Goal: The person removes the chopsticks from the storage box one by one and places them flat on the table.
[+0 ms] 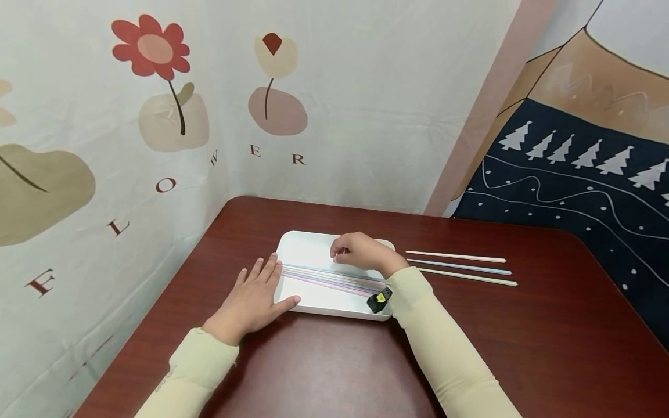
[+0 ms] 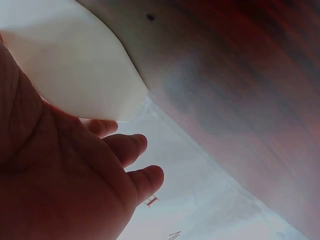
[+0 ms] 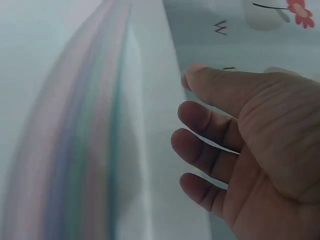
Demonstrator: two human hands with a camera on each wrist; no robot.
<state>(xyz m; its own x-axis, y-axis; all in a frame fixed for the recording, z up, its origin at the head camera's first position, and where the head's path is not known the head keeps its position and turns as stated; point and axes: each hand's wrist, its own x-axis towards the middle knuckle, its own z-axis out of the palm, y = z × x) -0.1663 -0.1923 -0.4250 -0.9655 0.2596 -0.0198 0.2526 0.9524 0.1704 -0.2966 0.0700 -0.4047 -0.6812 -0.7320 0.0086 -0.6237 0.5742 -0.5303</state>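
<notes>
A white tray (image 1: 324,312) holds several long, thin pastel strips (image 1: 331,278), fanned out slightly and running left to right. My left hand (image 1: 251,305) is spread flat at the tray's left edge, its fingertips by the strips' left ends and its thumb on the near rim. In the left wrist view, that hand (image 2: 65,160) lies against the tray (image 2: 90,65). Above the tray's far part, my right hand (image 1: 360,252) has loosely bent fingers. The right wrist view shows this hand (image 3: 255,145) beside the strips (image 3: 82,145), thumb close to the index finger, no strip visible between them.
Three separate strips, pinkish (image 1: 455,256), blue (image 1: 460,266) and green (image 1: 467,277), lie on the brown table (image 1: 543,325) right of the tray. A printed cloth (image 1: 355,116) hangs behind the table and along its left side. A small black device (image 1: 377,302) is on the right wrist.
</notes>
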